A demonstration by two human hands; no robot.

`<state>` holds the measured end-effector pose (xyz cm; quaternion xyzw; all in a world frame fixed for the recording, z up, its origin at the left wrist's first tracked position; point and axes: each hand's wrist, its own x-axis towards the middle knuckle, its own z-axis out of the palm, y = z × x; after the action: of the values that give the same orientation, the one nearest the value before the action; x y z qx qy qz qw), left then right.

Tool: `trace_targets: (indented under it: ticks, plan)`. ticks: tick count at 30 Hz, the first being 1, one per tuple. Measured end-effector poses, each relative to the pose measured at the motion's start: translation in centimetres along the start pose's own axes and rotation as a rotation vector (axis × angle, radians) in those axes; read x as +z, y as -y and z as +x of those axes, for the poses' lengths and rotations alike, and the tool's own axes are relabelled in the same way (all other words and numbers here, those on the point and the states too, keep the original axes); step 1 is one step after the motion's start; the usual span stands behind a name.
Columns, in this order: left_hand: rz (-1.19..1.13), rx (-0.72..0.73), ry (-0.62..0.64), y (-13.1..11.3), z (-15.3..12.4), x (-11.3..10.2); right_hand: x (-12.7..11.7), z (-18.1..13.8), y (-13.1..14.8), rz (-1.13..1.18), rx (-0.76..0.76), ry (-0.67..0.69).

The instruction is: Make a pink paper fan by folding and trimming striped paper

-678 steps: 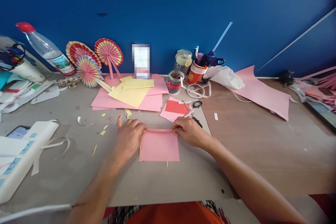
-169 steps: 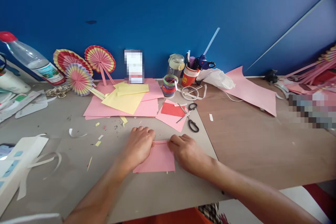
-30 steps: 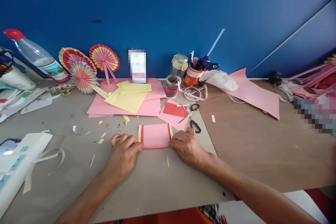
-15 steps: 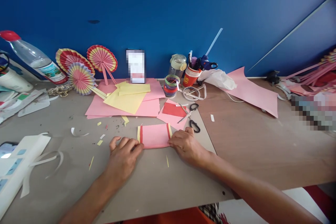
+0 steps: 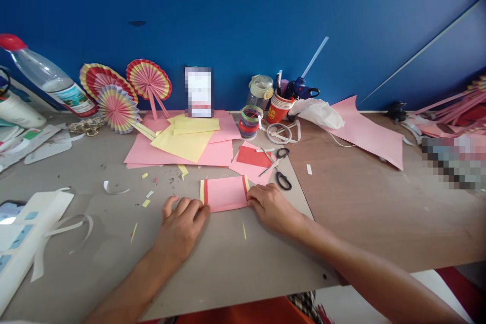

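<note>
A folded pink paper (image 5: 225, 193) with red and yellow strips along its left and right edges lies flat on the grey board (image 5: 212, 263). My left hand (image 5: 180, 225) rests palm down, its fingertips pressing the paper's lower left corner. My right hand (image 5: 271, 206) has its fingers curled, pinching the paper's lower right edge. Both forearms reach in from the bottom.
Black-handled scissors (image 5: 280, 168) lie just beyond my right hand. Behind are pink and yellow sheets (image 5: 182, 144), three paper fans (image 5: 117, 93), tape rolls (image 5: 249, 120), a cup of tools (image 5: 279, 104), a water bottle (image 5: 49, 78). A large pink sheet (image 5: 366, 131) lies right; white strips (image 5: 34, 223) left.
The paper was a bigger plain pink sheet being folded earlier. In the last second it has stayed almost still, with the hands staying at its lower corners.
</note>
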<state>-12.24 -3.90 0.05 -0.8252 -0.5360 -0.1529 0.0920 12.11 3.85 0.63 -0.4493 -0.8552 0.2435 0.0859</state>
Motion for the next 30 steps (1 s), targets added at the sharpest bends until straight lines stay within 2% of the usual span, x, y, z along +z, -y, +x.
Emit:
trace_targets:
  ticks: [11, 16, 22, 26, 30]
  plan:
    - [0.047, 0.024, 0.014, -0.1, 0.0, -0.1, -1.2, 1.0, 0.8, -0.001, 0.088, 0.121]
    - [0.074, 0.033, 0.011, -0.2, 0.1, 0.0, -1.1, 1.1, 0.9, -0.087, 0.112, 0.137]
    - [0.061, 0.043, -0.007, -0.2, 0.3, -0.1, -0.9, 0.9, 0.7, -0.219, 0.052, 0.171]
    - [0.042, 0.046, -0.016, -0.2, 0.3, -0.2, -0.6, 0.5, 0.3, -0.205, 0.001, 0.138]
    - [0.054, 0.063, 0.003, -0.2, 0.4, -0.4, 0.4, 0.0, -0.3, -0.285, -0.096, 0.099]
